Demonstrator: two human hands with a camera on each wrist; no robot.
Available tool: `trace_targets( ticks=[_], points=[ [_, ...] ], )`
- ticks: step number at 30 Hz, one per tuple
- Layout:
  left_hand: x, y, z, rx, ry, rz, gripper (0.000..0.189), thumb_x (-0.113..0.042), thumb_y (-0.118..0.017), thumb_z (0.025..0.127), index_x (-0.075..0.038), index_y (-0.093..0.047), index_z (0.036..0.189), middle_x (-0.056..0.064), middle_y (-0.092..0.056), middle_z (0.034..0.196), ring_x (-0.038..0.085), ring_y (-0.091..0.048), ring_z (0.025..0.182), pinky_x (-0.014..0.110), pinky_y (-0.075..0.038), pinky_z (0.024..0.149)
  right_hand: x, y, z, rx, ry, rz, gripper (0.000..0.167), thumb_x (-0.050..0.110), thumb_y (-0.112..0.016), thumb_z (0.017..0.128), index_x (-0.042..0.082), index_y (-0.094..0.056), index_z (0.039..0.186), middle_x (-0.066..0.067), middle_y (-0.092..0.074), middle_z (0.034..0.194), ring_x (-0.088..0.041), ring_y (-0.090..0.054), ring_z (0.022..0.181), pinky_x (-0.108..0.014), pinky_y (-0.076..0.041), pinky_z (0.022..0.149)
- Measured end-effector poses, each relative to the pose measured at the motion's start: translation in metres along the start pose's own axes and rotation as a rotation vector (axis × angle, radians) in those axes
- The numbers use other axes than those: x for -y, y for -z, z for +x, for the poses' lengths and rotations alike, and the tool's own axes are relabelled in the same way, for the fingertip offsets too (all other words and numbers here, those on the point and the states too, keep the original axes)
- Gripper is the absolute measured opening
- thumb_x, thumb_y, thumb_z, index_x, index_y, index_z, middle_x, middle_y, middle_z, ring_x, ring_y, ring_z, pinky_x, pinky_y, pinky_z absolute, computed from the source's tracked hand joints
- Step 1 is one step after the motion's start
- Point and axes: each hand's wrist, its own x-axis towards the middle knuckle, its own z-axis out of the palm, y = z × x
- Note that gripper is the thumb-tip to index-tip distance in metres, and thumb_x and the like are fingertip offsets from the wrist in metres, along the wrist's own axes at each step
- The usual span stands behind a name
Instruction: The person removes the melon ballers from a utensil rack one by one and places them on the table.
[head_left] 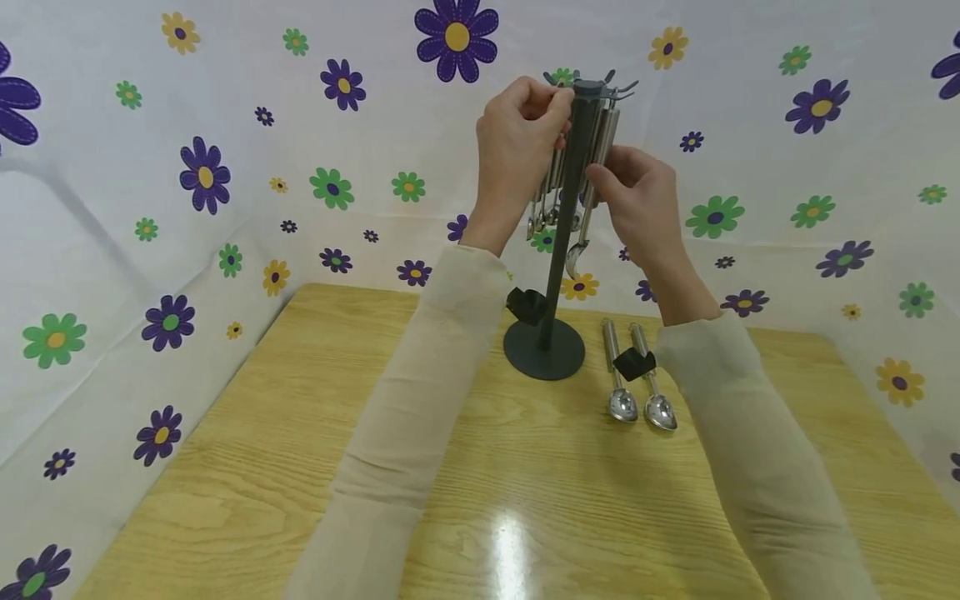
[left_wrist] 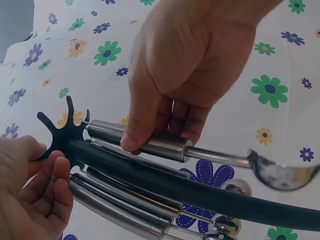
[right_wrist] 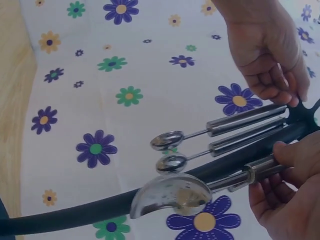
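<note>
A dark hook stand [head_left: 547,354] rises from its round base near the back of the table. At its top, my left hand [head_left: 519,133] pinches one of the hooks between thumb and fingers. My right hand [head_left: 637,200] grips the steel handle of a metal scoop [left_wrist: 285,172], thumb on one side and fingers on the other. The handle's end is right at a hook, and the scoop's half-round bowl hangs downward beside the post. Several other steel-handled spoons [right_wrist: 170,140] hang on the far and left side of the post, partly covered by my left hand in the head view.
Two metal scoops, one [head_left: 622,404] beside the other [head_left: 661,412], lie on the wooden table [head_left: 360,533] to the right of the base. Black wrist mounts [head_left: 527,306] sit under both forearms. A flower-patterned cloth [head_left: 247,83] hangs behind and beside the table.
</note>
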Motion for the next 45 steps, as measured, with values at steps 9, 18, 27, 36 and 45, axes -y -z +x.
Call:
trace_targets(
  ticks=[9,18,27,36,45],
  points=[
    [-0.002,-0.001,-0.003,-0.038,-0.013,0.109,0.017,-0.017,-0.064,0.104,-0.002,-0.071,0.108,0.006,-0.069,0.091,0.013,-0.062,0.081,0.02,-0.053,0.075,0.017,0.01,-0.002,0.087,-0.028,-0.161,0.029,0.015,-0.063,0.104,-0.004,-0.071,0.123,-0.012,-0.069,0.096,-0.02,-0.058,0.081,-0.024,-0.049,0.076],
    [-0.003,-0.007,-0.003,-0.075,-0.052,0.114,0.02,-0.019,-0.068,0.102,-0.001,-0.075,0.108,0.007,-0.072,0.092,0.012,-0.06,0.081,0.019,-0.048,0.073,0.025,0.016,-0.001,0.149,-0.126,-0.171,0.035,0.018,-0.06,0.106,-0.002,-0.065,0.134,-0.02,-0.067,0.119,-0.022,-0.061,0.097,-0.031,-0.053,0.095],
    [-0.004,-0.008,0.001,-0.038,0.004,0.083,0.021,-0.021,-0.07,0.101,-0.002,-0.077,0.106,0.004,-0.068,0.081,0.013,-0.059,0.074,0.021,-0.046,0.068,0.028,0.03,-0.014,0.128,-0.089,-0.254,0.034,0.022,-0.063,0.104,-0.004,-0.068,0.127,-0.01,-0.064,0.096,-0.02,-0.051,0.081,-0.025,-0.044,0.067],
    [-0.001,-0.011,0.007,0.047,0.123,-0.021,0.023,-0.023,-0.071,0.101,-0.002,-0.076,0.107,0.004,-0.069,0.084,0.016,-0.065,0.075,0.021,-0.053,0.074,0.04,0.038,-0.033,0.12,-0.072,-0.385,0.04,0.027,-0.062,0.105,-0.002,-0.066,0.132,-0.022,-0.069,0.108,-0.024,-0.055,0.085,-0.026,-0.045,0.071],
    [-0.001,-0.014,0.004,0.013,0.142,-0.158,0.025,-0.02,-0.068,0.103,-0.002,-0.07,0.12,0.009,-0.072,0.095,0.016,-0.066,0.074,0.025,-0.057,0.08,0.047,0.034,-0.041,0.075,-0.062,-0.444,0.03,0.023,-0.061,0.105,-0.003,-0.069,0.118,-0.017,-0.063,0.091,-0.024,-0.051,0.077,-0.028,-0.04,0.062]
  ],
)
